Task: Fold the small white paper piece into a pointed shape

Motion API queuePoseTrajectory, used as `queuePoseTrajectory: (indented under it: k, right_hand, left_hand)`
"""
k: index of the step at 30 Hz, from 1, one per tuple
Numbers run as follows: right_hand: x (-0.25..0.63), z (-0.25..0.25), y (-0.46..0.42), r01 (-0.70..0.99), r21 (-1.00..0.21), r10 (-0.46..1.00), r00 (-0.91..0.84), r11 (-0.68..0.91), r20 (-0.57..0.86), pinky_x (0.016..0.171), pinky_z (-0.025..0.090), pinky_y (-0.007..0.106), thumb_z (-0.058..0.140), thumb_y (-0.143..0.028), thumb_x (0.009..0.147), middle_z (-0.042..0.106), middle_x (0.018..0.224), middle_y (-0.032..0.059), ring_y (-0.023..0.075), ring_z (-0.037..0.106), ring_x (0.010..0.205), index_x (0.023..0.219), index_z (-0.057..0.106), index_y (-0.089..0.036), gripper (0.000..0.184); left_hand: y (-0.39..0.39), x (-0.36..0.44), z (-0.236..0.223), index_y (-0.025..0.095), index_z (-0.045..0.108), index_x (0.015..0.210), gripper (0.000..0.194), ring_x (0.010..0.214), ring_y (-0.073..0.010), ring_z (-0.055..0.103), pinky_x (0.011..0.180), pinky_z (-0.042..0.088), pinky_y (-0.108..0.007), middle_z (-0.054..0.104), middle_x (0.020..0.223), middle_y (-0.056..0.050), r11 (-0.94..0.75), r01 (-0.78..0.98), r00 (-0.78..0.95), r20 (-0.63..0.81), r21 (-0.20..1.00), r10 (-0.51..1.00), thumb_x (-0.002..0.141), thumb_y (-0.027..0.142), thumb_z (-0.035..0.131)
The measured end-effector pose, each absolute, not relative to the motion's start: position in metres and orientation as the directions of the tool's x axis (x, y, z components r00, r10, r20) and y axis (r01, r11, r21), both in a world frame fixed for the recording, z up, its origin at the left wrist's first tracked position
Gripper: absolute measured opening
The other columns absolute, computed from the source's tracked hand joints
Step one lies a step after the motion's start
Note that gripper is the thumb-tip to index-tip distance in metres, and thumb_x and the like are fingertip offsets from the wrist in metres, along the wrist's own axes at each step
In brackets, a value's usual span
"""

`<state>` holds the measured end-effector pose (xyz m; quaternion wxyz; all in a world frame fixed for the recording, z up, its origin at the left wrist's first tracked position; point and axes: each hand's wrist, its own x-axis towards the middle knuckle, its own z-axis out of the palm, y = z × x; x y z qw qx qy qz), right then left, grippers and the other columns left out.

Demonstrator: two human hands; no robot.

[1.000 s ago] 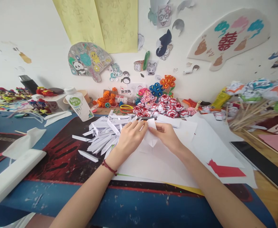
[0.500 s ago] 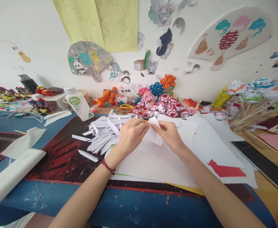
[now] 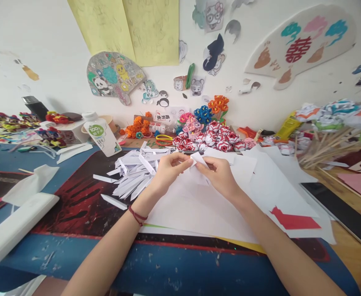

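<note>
Both hands meet over the table (image 3: 174, 265), holding a small white paper (image 3: 200, 174) just above the broad white sheets (image 3: 186, 211). The left hand (image 3: 171, 168) has its grip closed on the paper's upper left edge, thumb and fingertips drawn together. The right hand (image 3: 217, 172) also keeps a closed grip, its thumb lying across the front of the paper and its fingers curled behind. The paper looks folded near the top, though the fingers cover part of it and the exact crease is hard to make out.

Just beside the left hand lies a loose heap of folded white strips (image 3: 132, 174), partly on the dark red-and-black mat (image 3: 72, 201). A white bottle (image 3: 102, 135) stands behind the mat, left of the heap. Beyond the hands sit red-and-white flowers (image 3: 214, 137). To the right, a red paper piece (image 3: 295, 220) rests on the white sheets, near a black phone (image 3: 340, 213).
</note>
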<state>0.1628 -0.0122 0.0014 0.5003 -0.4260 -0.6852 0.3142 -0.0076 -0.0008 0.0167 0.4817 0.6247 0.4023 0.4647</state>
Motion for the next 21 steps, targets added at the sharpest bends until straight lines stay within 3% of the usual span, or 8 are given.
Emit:
queuePoseTrajectory:
  k: [10, 16, 21]
  right_hand:
    - [0.1641, 0.0048, -0.0133, 0.165, -0.922, 0.93, -0.176, 0.351, 0.323, 0.059, 0.041, 0.025, 0.061, -0.039, 0.082, 0.065, 0.081, 0.0038, 0.0171, 0.055, 0.07, 0.095, 0.072, -0.014, 0.031]
    - [0.1647, 0.0063, -0.0143, 0.168, -0.928, 0.938, -0.158, 0.333, 0.308, 0.053, 0.037, 0.024, 0.062, -0.038, 0.081, 0.064, 0.075, 0.0024, 0.015, 0.053, 0.064, 0.08, 0.071, -0.013, 0.026]
    - [0.1637, 0.0071, -0.0163, 0.119, -0.94, 0.94, -0.165, 0.32, 0.299, 0.052, 0.036, 0.024, 0.063, -0.037, 0.08, 0.061, 0.072, 0.0015, 0.0139, 0.051, 0.062, 0.079, 0.07, -0.013, 0.025]
  left_hand:
    - [-0.0005, -0.0093, 0.0191, 0.015, 0.067, 0.076, 0.025, 0.057, -0.0085, 0.048, 0.052, 0.036, -0.021, 0.062, 0.07, -0.001, -0.21, 0.025, 0.21, 0.2, 0.977, 0.957, 0.071, 0.039, 0.072]
    - [0.0016, -0.0105, 0.0161, 0.014, 0.067, 0.078, 0.023, 0.058, -0.0078, 0.048, 0.052, 0.035, -0.02, 0.062, 0.071, -0.001, -0.225, 0.034, 0.204, 0.214, 0.974, 0.955, 0.073, 0.036, 0.071]
    - [0.0023, -0.0105, 0.0144, 0.013, 0.067, 0.079, 0.023, 0.06, -0.0081, 0.049, 0.053, 0.035, -0.02, 0.062, 0.073, -0.002, -0.238, 0.029, 0.208, 0.227, 0.971, 0.952, 0.074, 0.036, 0.071]
